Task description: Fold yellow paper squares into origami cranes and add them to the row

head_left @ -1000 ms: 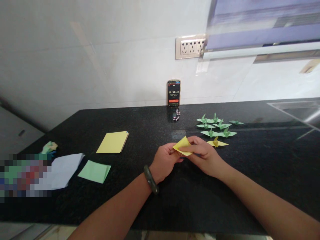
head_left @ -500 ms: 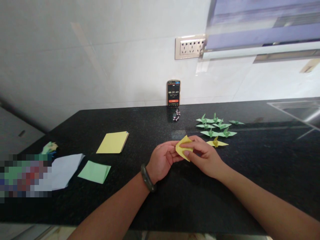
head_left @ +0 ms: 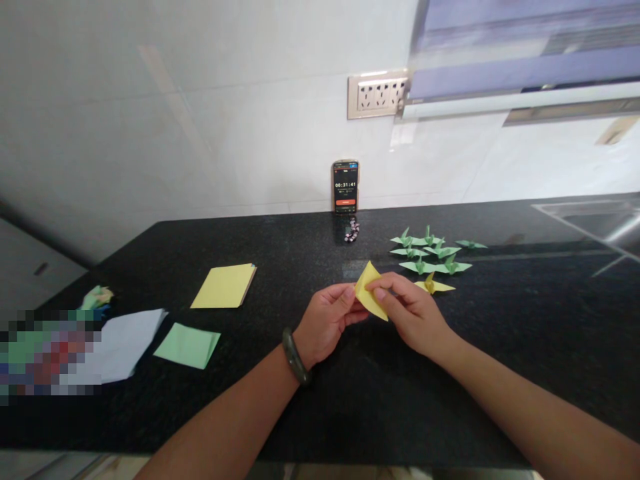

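A small folded piece of yellow origami paper (head_left: pixel 369 291) is held above the dark counter between both hands. My left hand (head_left: pixel 327 320) pinches its left edge, thumb on top and fingers underneath. A dark bangle (head_left: pixel 295 357) circles that wrist. From the other side, my right hand (head_left: pixel 413 310) closes thumb and forefinger on the paper's right part. The paper is tilted, with one corner pointing up and another down to the right. Just behind the right hand lies a yellow paper crane (head_left: pixel 434 285). Beyond it stand several green paper cranes (head_left: pixel 423 265) in rows.
Left on the counter (head_left: pixel 350 407) are a yellow paper stack (head_left: pixel 223 287), a folded green sheet (head_left: pixel 187 345), white paper (head_left: pixel 127 343) and a crumpled colourful bundle (head_left: pixel 95 299). A phone (head_left: pixel 345 187) with a timer leans against the wall, a beaded strap (head_left: pixel 353 231) before it.
The yellow paper has turned and its lower corner now points further right. My left thumb has come onto its edge, and my right fingers have shifted to its right side.
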The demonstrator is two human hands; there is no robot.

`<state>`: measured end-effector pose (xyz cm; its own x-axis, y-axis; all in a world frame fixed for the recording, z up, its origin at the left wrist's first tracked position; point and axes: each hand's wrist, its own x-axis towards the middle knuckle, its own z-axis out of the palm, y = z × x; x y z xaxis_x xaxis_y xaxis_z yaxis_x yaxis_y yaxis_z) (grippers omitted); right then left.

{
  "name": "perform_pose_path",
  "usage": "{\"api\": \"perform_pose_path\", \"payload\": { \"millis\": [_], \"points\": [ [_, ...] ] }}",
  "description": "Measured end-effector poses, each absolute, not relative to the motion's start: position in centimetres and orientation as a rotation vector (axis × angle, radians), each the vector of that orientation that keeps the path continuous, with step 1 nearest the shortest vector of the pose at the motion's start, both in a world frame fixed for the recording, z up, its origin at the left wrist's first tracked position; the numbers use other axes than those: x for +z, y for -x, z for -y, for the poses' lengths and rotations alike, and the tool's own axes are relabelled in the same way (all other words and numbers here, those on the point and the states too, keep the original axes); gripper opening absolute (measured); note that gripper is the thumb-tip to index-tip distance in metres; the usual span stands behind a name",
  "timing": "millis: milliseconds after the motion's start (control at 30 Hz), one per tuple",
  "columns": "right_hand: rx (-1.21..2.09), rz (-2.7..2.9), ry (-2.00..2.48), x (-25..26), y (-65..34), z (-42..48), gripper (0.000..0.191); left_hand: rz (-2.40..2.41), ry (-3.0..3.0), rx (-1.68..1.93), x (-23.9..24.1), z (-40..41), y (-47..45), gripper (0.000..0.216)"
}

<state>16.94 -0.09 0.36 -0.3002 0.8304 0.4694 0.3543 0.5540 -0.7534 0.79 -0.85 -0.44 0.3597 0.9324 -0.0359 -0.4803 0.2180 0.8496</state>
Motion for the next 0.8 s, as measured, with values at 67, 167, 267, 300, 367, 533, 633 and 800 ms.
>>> {"api": "perform_pose_path", "payload": {
  "millis": [67,167,267,300,367,533,633,800],
  "points": [
    [0.626,1.879,0.993,0.17,-16.89,0.14,0.011,-0.637,-0.874,1.086,-0.4,0.9,-0.85,0.026],
    [0.515,1.92,1.002,-0.07,-16.8,0.26,0.012,-0.643,-0.885,1.101,-0.37,0.97,-0.96,0.025],
    [0.421,1.968,1.003,-0.09,-16.78,0.4,0.015,-0.699,-0.902,1.126,-0.47,0.96,-1.05,0.026],
    [0.401,1.981,1.006,-0.07,-16.78,0.44,0.015,-0.727,-0.909,1.133,-0.54,0.94,-1.07,0.027],
    [0.359,1.999,1.011,-0.03,-16.77,0.47,0.016,-0.78,-0.927,1.141,-0.7,0.89,-1.1,0.028],
    [0.234,2.013,1.009,-0.16,-16.64,0.34,0.017,-0.842,-0.969,1.148,-0.9,0.83,-1.14,0.028],
    [0.187,2.023,0.996,-0.2,-16.55,0.29,0.019,-0.909,-0.993,1.159,-0.77,0.88,-1.24,0.028],
    [0.197,2.044,0.991,0.0,-16.52,0.43,0.021,-1.052,-1.06,1.169,-0.55,0.94,-1.39,0.029]
  ]
}}
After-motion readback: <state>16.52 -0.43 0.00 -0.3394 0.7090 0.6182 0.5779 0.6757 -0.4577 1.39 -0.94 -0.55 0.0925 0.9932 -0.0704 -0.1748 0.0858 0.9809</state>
